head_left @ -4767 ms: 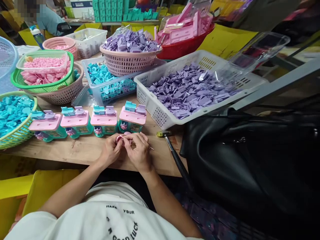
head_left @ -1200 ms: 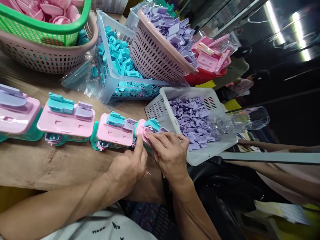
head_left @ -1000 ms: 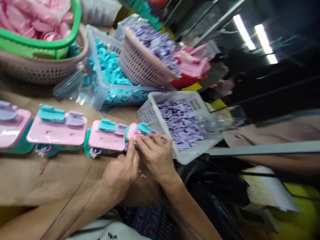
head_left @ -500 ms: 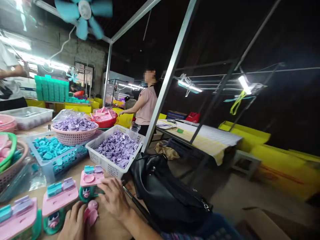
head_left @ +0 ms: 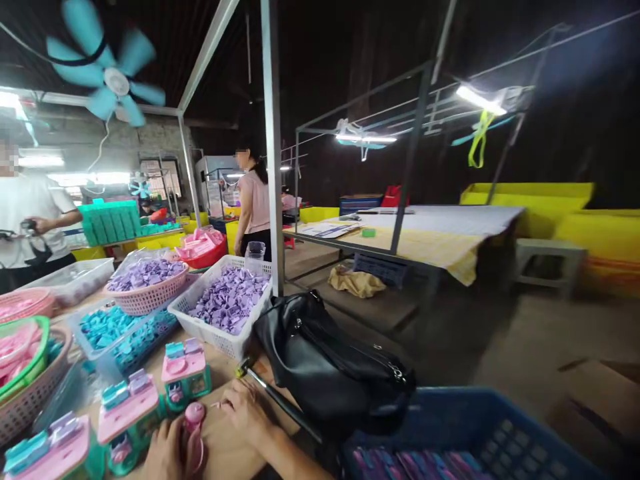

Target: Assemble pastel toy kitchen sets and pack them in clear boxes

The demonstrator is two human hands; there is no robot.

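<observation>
My left hand (head_left: 167, 448) is at the bottom, its fingers closed around pink plastic parts; a round pink piece (head_left: 195, 415) shows at the fingertips. To its right, my right hand (head_left: 246, 408) rests low over the brown tabletop with curled fingers. A tiny pale bit shows at its fingertips, too small to name. Left of my hands stand three toy houses with pink tops and teal bases: the far toy house (head_left: 186, 371), the middle toy house (head_left: 129, 415) and the near toy house (head_left: 55, 455). Each carries blue and lilac blocks on top.
A black bag (head_left: 335, 367) and a dark-handled rod (head_left: 280, 399) lie right of my hands. Beyond are a white basket of lilac pieces (head_left: 183, 308), a pink basket (head_left: 145, 301) and a bin of blue pieces (head_left: 107, 350). A blue crate (head_left: 450, 413) stands low right. Two people stand beyond.
The view has swung right and tilted. My right hand has drawn away from the far toy house to the bare tabletop. My left hand stays at the pink parts.
</observation>
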